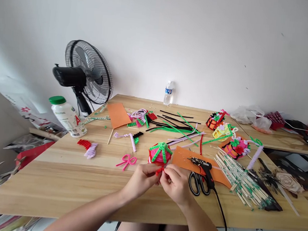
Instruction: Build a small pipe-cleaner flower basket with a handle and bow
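Both hands meet over the front middle of the table. My left hand [145,177] is closed in a pinch on a small red pipe cleaner piece [160,171], and my right hand [175,182] pinches the same piece from the other side. The fingers hide part of it. Just beyond the fingertips stands a pink and red dome [160,154] with green pipe cleaner strips over its top. A pink pipe cleaner bow [126,161] lies to the left of my left hand. To the right of my right hand are a hot glue gun [205,168] and black-handled scissors [197,185].
Loose black, green and lilac pipe cleaners [177,125] lie behind the dome. Bundled wooden sticks [245,180] and several decorated pieces [235,147] are at the right. A white bottle [68,118], a fan [88,73] and a water bottle [168,94] stand farther back.
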`<state>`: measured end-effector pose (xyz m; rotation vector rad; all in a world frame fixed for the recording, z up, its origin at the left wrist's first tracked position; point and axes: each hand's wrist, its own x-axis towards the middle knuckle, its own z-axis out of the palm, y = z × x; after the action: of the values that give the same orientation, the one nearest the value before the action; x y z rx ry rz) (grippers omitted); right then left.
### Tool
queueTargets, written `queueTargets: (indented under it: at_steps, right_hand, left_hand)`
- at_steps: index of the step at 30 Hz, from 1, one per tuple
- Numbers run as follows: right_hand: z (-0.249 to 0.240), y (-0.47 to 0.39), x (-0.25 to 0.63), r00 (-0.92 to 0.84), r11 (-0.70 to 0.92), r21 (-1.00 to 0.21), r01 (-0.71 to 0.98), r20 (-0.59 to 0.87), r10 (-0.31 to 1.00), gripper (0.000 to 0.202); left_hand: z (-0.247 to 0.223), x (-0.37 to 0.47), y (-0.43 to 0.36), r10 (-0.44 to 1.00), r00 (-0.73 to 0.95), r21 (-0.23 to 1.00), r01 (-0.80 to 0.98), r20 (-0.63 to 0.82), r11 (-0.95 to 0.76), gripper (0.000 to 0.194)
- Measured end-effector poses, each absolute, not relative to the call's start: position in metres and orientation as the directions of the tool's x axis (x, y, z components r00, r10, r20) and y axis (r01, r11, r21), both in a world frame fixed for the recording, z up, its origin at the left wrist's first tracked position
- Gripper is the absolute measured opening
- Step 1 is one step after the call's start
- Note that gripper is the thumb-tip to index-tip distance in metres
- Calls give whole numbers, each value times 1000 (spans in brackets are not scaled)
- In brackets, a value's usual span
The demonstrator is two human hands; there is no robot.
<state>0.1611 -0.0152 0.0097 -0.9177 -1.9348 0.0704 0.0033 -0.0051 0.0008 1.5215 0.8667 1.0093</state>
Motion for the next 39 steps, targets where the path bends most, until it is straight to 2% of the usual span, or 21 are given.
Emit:
queueTargets:
  at_steps: [3, 6, 8, 10, 15, 20, 22, 25, 27, 28, 31, 33, 39]
  right_hand:
    - [11, -16, 159, -198, 688, -534, 491, 701, 685, 16]
    - [14, -14, 162, -194, 611, -681, 403, 589, 785, 13]
    - [14, -13, 165, -199, 573, -724, 384, 541, 817, 13]
    - [13, -12, 167, -212, 584, -713, 388, 548, 810, 12]
    - [13, -10, 170, -277, 682, -632, 367, 626, 729, 15]
    - [14, -9, 169, -267, 712, -596, 371, 666, 697, 14]
    - [12, -10, 168, -268, 739, -518, 432, 708, 653, 16]
    - [9, -12, 165, -295, 768, -333, 547, 782, 549, 18]
    - [8, -15, 163, -292, 774, -278, 569, 812, 506, 19]
    - [9, -15, 162, -279, 779, -304, 548, 812, 513, 19]
    - [13, -16, 161, -220, 755, -506, 417, 750, 624, 19]
    - [16, -16, 162, -205, 716, -596, 363, 698, 686, 16]
    - [20, -13, 165, -193, 735, -607, 301, 716, 671, 15]
  left_hand:
    - [0, 6, -9, 933, 314, 984, -13, 174, -179, 32]
    - [1, 7, -11, 956, 215, 980, -16, 197, -198, 30]
    - [1, 8, -11, 961, 161, 974, -4, 223, -226, 27]
    - [2, 8, -10, 958, 178, 973, 7, 225, -230, 25]
    - [6, 7, -6, 921, 339, 978, 21, 190, -210, 24]
    - [4, 4, -6, 907, 310, 942, 81, 286, -325, 30]
    - [1, 5, -8, 896, 250, 901, 143, 367, -409, 30]
    - [-3, 7, -12, 857, 173, 831, 213, 486, -514, 24]
    - [-4, 8, -16, 834, 155, 805, 218, 529, -551, 22]
    - [-3, 8, -17, 831, 155, 805, 207, 534, -556, 22]
    - [0, 6, -20, 838, 141, 821, 168, 527, -545, 20]
    - [2, 4, -20, 847, 125, 831, 161, 517, -532, 20]
    - [6, 4, -14, 877, 231, 886, 99, 421, -452, 23]
